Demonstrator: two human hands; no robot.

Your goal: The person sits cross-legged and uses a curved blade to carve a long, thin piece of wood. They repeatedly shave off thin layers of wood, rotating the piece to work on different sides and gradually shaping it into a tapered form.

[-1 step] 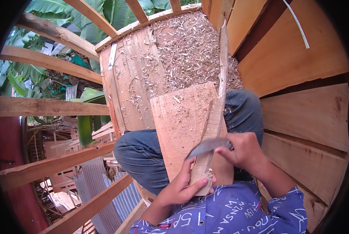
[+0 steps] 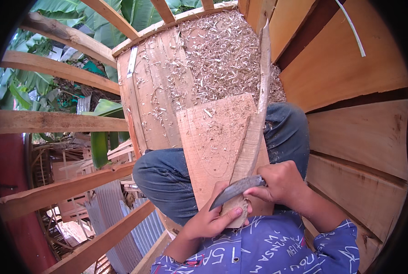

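Note:
My left hand (image 2: 211, 220) is closed around the near end of a long, slender piece of wood (image 2: 255, 136), with the thumb over its top. The wood widens toward me and tapers to a thin, rough far end. In my closed right hand (image 2: 281, 181) is a knife with a broad, curved grey blade (image 2: 235, 189). That blade lies slantwise across the wood near its held end, its tip pointing left by my left fingers. Under the wood, a flat wooden board (image 2: 208, 150) rests between my legs, sprinkled with small chips. The knife's handle is hidden in my grip.
Curled wood shavings (image 2: 227, 59) cover much of the plank floor (image 2: 156, 100) ahead. A plank wall (image 2: 359, 132) stands close on my right. Spaced wooden rails (image 2: 58, 122) run along my left, with banana leaves (image 2: 106, 25) and corrugated sheets (image 2: 108, 214) beyond.
My right hand and the knife have moved down and slightly left, toward my left hand along the wood. My left hand stays on the wood's near end; the view has shifted slightly.

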